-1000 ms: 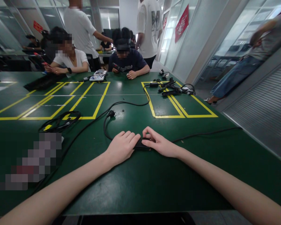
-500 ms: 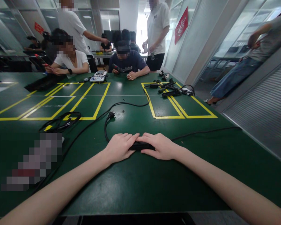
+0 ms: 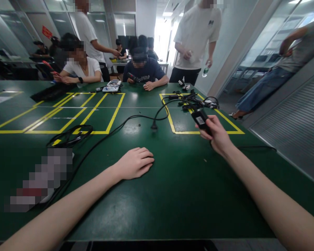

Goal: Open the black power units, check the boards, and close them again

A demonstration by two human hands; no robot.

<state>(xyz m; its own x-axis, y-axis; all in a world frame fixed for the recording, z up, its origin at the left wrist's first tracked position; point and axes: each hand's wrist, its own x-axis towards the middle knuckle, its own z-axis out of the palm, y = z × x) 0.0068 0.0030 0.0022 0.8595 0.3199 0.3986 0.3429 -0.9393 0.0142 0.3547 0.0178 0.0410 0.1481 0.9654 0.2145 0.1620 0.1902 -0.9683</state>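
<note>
My right hand (image 3: 220, 136) is closed around a black power adapter (image 3: 198, 115) with a white label, raised above the table towards the taped area on the right. A black cord curves away from the adapter to the left, and its plug (image 3: 154, 126) dangles near the middle, smeared by motion. On the green tabletop (image 3: 151, 209) lies my left hand (image 3: 135, 163), palm down, with loosely bent fingers and nothing visible under them. Just beyond the adapter, a heap of black adapters and cables (image 3: 189, 99) sits in the yellow-taped frame.
A coiled black cable (image 3: 69, 138) and a blurred-out pale object (image 3: 48, 174) lie at left. A long black cable (image 3: 99, 139) crosses the table. Across it, a seated person (image 3: 143, 71) holds a dark tool, beside a white device (image 3: 112, 86). Another person (image 3: 197, 38) stands holding a bottle.
My right hand has lifted the adapter from between both hands and carried it forward and right. My left hand has let go and stays put. The plug has swung rightward.
</note>
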